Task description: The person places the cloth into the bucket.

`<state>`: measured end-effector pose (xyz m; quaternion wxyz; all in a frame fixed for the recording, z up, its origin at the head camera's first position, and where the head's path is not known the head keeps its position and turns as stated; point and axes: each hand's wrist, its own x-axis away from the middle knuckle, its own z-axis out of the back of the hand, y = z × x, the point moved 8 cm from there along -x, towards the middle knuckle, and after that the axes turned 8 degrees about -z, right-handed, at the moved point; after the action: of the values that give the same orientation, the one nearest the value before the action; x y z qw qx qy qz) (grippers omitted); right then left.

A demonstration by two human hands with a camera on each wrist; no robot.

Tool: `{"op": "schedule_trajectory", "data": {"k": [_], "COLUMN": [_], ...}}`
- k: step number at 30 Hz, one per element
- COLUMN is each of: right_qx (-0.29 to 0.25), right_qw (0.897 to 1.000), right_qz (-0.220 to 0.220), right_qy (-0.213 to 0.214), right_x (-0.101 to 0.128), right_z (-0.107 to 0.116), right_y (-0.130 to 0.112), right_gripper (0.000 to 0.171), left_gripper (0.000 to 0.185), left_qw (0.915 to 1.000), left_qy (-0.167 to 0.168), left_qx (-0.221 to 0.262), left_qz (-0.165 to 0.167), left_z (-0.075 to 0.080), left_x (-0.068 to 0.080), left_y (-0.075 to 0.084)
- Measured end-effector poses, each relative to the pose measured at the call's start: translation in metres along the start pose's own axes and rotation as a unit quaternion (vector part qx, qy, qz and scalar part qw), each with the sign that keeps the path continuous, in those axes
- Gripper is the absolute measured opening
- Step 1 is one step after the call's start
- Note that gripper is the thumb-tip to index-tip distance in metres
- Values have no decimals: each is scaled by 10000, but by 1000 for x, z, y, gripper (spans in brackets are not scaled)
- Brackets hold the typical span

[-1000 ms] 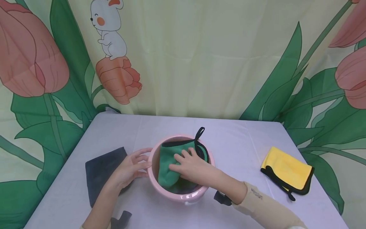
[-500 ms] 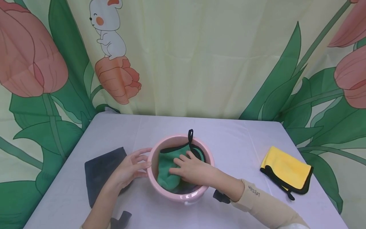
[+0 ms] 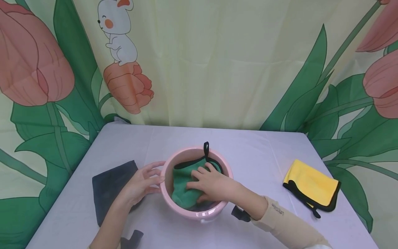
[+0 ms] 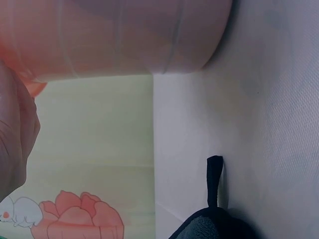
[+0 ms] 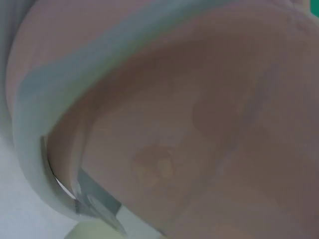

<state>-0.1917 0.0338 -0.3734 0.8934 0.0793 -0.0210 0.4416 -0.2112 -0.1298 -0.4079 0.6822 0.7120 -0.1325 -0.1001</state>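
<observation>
A pink bucket [image 3: 183, 215] stands on the table; its ribbed wall fills the top of the left wrist view. Inside it lies a green cloth [image 3: 183, 193] with black edging, its black loop sticking up over the far rim. My right hand [image 3: 211, 185] reaches in over the near right rim and presses on the cloth with spread fingers. At the left rim my left hand [image 3: 141, 181] rests its loosely spread fingers against the bucket's outside. The right wrist view shows the bucket's wall and pale handle [image 5: 40, 114] close up, with the right hand's fingers out of sight.
A folded dark grey cloth [image 3: 109, 186] lies on the left, partly behind the left forearm. On the right is a folded yellow cloth [image 3: 314, 183] with black edging. A printed curtain [image 3: 211, 69] hangs behind the white table [image 3: 264, 155].
The right hand has pushed the green cloth lower into the bucket. Its black loop has moved left and down. The left hand and the bucket have stayed in place.
</observation>
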Motion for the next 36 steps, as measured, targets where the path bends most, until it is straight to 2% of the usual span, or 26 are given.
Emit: {"op": "schedule_trajectory", "data": {"k": [4,8,12,16,19,22,28,36], "right_qx": [-710,-1335,-1656,-1555,-1427,-1379,-1374,-1635], "right_qw": [9968,9842,9624,9350,9134,8926,8542,8084], "right_qz": [-157,-643,-1503,-2481,-3153,-3741,-4715,-5536], "right_qy": [333,966,1542,2002,2143,2104,1706,1152], "right_x": [8,26,53,86,113,141,197,252], "right_z": [12,28,35,31,23,12,-20,-73], "right_y": [15,41,76,114,141,167,209,235], "right_gripper": [48,44,44,48,49,50,58,77], "left_gripper": [58,57,57,57,56,56,56,58], "left_qw": [10000,10000,10000,9999,9997,9996,9998,9998], "left_qy": [-10,-18,-39,-104,-159,-183,-129,-118], "left_qx": [33,32,50,105,140,178,142,151], "left_qz": [1,-4,-20,-58,-87,-95,-38,-44], "left_z": [1,1,1,0,-1,-1,-1,-1], "left_x": [0,0,1,1,1,0,0,0], "left_y": [-1,-1,0,1,0,0,-1,-1]}}
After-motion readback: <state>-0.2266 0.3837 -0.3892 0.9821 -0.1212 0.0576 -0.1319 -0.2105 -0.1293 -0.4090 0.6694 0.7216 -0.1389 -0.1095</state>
